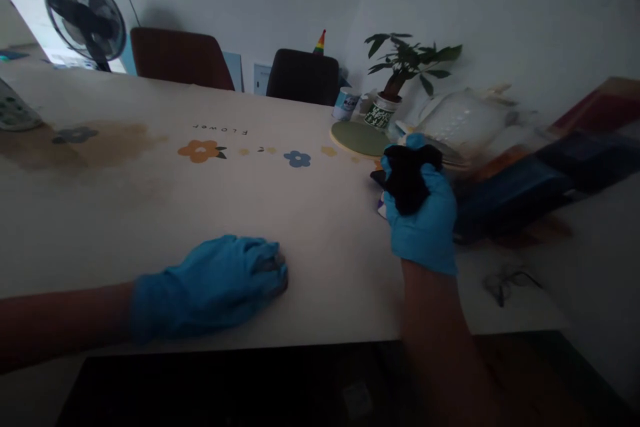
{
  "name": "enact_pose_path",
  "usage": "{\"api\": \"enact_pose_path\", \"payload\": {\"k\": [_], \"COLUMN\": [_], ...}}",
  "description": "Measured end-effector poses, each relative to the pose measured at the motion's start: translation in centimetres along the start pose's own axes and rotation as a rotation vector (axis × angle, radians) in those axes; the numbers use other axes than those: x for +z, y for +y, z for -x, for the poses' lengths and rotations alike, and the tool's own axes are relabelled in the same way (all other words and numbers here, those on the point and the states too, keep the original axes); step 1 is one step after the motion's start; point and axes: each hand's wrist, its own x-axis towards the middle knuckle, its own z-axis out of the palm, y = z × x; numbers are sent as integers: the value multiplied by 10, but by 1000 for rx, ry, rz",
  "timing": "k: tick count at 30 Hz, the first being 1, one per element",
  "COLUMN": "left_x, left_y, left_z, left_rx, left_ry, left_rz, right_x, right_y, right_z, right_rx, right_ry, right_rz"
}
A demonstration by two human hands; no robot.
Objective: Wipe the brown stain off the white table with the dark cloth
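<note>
Both hands wear blue gloves. My right hand (pixel 427 230) is raised at the right of the table, its fingers wrapped round a crumpled black cloth (pixel 409 177). My left hand (pixel 215 287) rests near the table's front edge, fingers curled and closed; a small dark-greyish thing (pixel 281 268) shows at the fingertips, too dim to name. Under both lies a pale tablecloth (pixel 320 227) printed with flowers and the word "FLOWER". Just behind the black cloth sits a round green mat (pixel 359 138). Small dark and purple-white items are partly hidden behind my right hand.
A potted plant (pixel 383 110), a blue-white can (pixel 345 104) and a white perforated cover (pixel 457 117) stand at the back right. Blurred dark-blue items (pixel 520 190) crowd the right side, with eyeglasses (pixel 505 283) in front. Two chairs and a fan (pixel 87 17) are behind.
</note>
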Motion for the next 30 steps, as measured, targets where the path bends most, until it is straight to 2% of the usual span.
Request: {"api": "enact_pose_path", "payload": {"k": [3, 6, 9, 10, 13, 16, 19, 22, 25, 28, 30], "left_x": [-4, 6, 19, 23, 33, 43, 51, 56, 58, 54, 48], "left_y": [-9, -18, -34, -42, -75, -120, -168, -209, -237, -247, -244], "left_z": [29, 19, -24, -45, -115, -183, -233, -263, -280, -285, -279], "left_rx": [146, 122, 37, -6, -139, -323, -476, -566, -611, -615, -597], "left_ry": [84, 59, -116, -187, -298, -290, -231, -159, -116, -134, -176], "left_rz": [-4, -72, -94, -93, -126, -148, -82, -60, -60, -14, 31], "right_x": [-1, -10, -22, -25, -31, -36, -40, -42, -42, -40, -38], "right_y": [1, 5, 11, 13, 16, 15, 11, 7, 4, 3, 3], "right_z": [1, -5, -16, -19, -26, -24, -19, -14, -10, -9, -10], "right_rx": [6, -8, -45, -54, -66, -41, 3, -23, -33, -29, -20], "right_ry": [-75, -158, -161, -159, -166, -160, -171, -133, -105, -94, -92], "right_rz": [36, 75, 83, 80, 62, 77, 157, 229, 263, 258, 253]}}
